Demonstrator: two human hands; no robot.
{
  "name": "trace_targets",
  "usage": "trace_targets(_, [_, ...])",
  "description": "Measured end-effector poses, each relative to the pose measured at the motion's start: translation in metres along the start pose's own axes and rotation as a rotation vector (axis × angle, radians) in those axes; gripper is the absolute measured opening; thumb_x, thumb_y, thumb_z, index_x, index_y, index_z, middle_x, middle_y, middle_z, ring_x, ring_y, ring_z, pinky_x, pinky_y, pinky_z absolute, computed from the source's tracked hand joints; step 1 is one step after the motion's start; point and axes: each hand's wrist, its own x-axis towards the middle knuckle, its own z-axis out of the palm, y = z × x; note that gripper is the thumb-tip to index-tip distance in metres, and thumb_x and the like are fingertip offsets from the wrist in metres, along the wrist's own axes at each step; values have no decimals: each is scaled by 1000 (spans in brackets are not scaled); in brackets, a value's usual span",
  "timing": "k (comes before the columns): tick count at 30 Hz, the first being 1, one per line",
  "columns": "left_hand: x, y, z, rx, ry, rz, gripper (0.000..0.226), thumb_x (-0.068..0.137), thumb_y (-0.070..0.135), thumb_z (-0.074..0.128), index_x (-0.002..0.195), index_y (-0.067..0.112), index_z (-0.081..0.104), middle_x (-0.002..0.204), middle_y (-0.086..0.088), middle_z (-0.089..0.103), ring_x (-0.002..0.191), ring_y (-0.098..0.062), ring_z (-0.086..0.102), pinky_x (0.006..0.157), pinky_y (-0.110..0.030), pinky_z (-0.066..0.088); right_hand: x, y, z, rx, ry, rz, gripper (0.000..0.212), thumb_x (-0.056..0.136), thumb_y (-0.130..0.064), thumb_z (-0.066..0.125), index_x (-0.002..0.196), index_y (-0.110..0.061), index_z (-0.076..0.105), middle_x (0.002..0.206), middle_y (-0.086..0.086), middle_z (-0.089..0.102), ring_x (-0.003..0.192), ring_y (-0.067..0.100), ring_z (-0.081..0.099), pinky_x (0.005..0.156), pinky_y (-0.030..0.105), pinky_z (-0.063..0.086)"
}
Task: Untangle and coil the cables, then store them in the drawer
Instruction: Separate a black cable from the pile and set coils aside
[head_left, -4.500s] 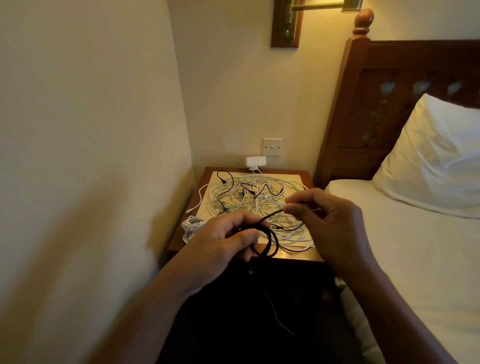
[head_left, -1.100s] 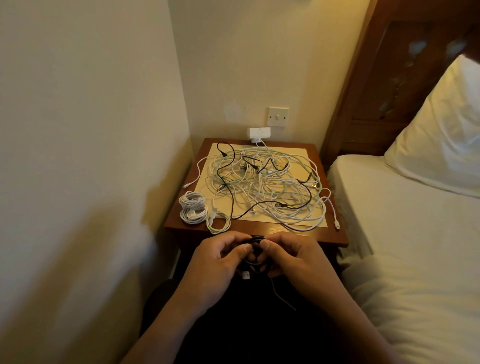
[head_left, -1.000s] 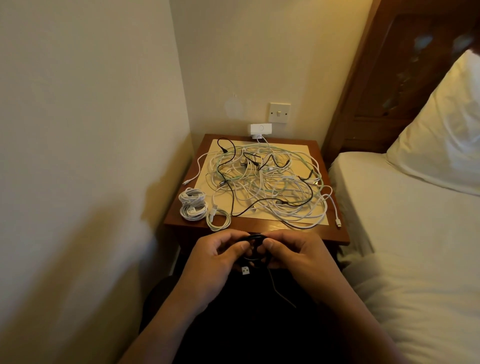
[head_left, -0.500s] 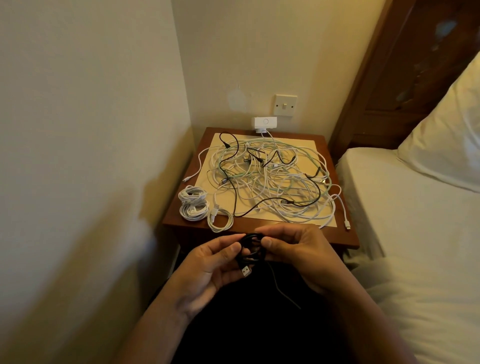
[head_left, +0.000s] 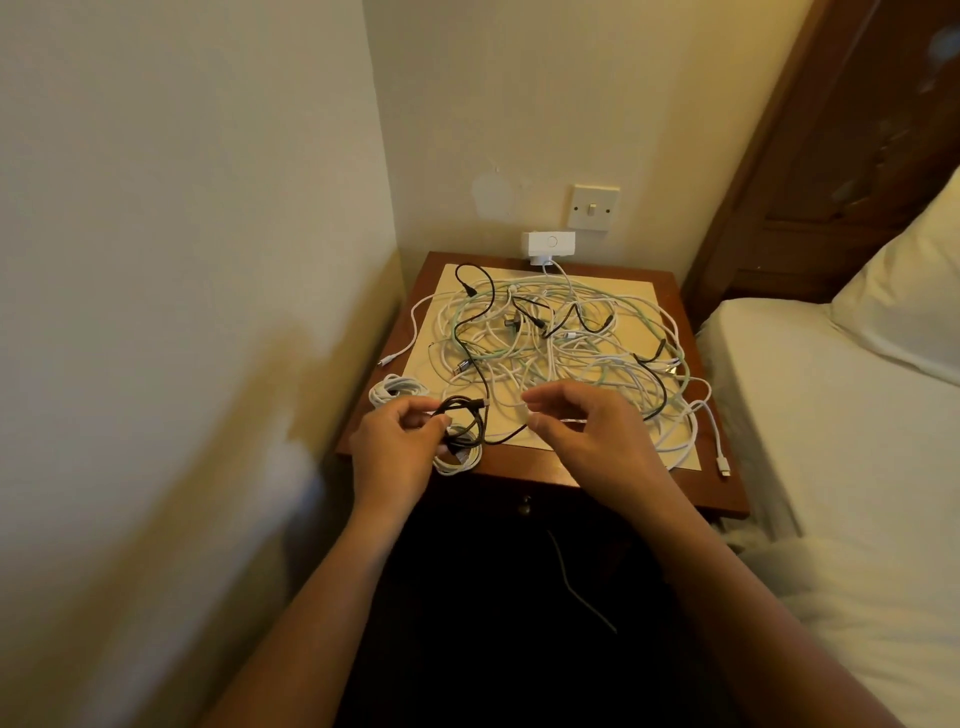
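At the front left corner of the bedside table (head_left: 719, 493), the left hand (head_left: 397, 454) pinches a small black cable coil (head_left: 464, 420) between thumb and fingertips, just above the white coiled bundles (head_left: 458, 462) lying at that corner. Further right, over the table's front edge, the right hand (head_left: 589, 441) hovers with fingers loosely curved and parted, grasping nothing. Behind it, a tangle of cables (head_left: 563, 353), white, green and black, spreads across the table top.

A light switch (head_left: 592, 207) sits on the far wall above a white plug box (head_left: 548, 243). On the right are a white-sheeted bed (head_left: 841, 441), a pillow (head_left: 914, 291) and a wooden headboard (head_left: 831, 156).
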Motion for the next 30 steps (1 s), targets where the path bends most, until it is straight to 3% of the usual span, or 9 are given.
trace_targets(3, [7,-7,7,99,35,6,19,87,15,81,104,19,75,85,6,74,68,-6,73,66,-24,62,4,5,-3,-93,27,-19,19,96,-22,71,113,-29,75,105,-18,72,100,-2,65,87,23,53])
trace_targets(6, [9,-10,6,236,83,59,20,86,23,82,105,21,77,86,11,71,71,-5,70,72,-25,61,8,17,-7,-197,34,-36,21,95,-20,71,115,-28,74,114,-14,71,106,4,62,92,32,54])
trace_targets(10, [9,-10,3,312,86,95,23,86,25,82,108,17,78,91,8,72,73,6,60,59,-2,42,19,30,-3,-444,-45,-133,27,97,-26,69,123,-30,71,132,-7,61,126,17,50,104,32,41])
trace_targets(14, [11,-11,-5,351,87,155,24,87,25,80,110,19,79,103,4,77,83,-3,65,74,-14,50,35,37,4,-695,-192,-224,31,101,-37,62,130,-31,67,143,-5,52,127,24,41,104,34,33])
trace_targets(17, [10,-7,-11,351,92,195,18,89,24,77,106,20,79,104,5,76,80,0,62,77,-21,51,48,34,2,-771,-283,-242,25,102,-35,61,122,-29,73,132,-4,62,119,23,50,95,30,33])
trace_targets(21, [12,0,-23,332,81,228,11,90,26,75,100,23,79,101,8,75,82,1,65,67,-15,49,58,14,-11,-683,-239,-233,18,98,-28,67,110,-26,80,110,-3,74,101,18,64,85,35,49])
trace_targets(23, [14,5,-29,329,83,230,8,92,26,73,98,26,78,101,9,74,83,1,64,67,-19,53,63,-2,-25,-595,-156,-221,16,97,-26,70,108,-24,81,105,-4,77,90,11,63,78,29,47])
trace_targets(27, [15,25,-34,310,70,281,12,92,24,71,101,28,77,103,8,74,86,-3,66,76,-32,62,70,-39,-61,-387,71,-232,16,94,-21,74,108,-21,81,101,-3,77,91,14,67,74,23,46])
trace_targets(30, [12,52,-36,303,25,342,11,92,21,71,100,28,75,101,5,73,85,-7,67,74,-28,59,71,-73,-88,-280,176,-274,17,93,-19,75,109,-19,81,96,-3,76,90,12,68,77,16,49])
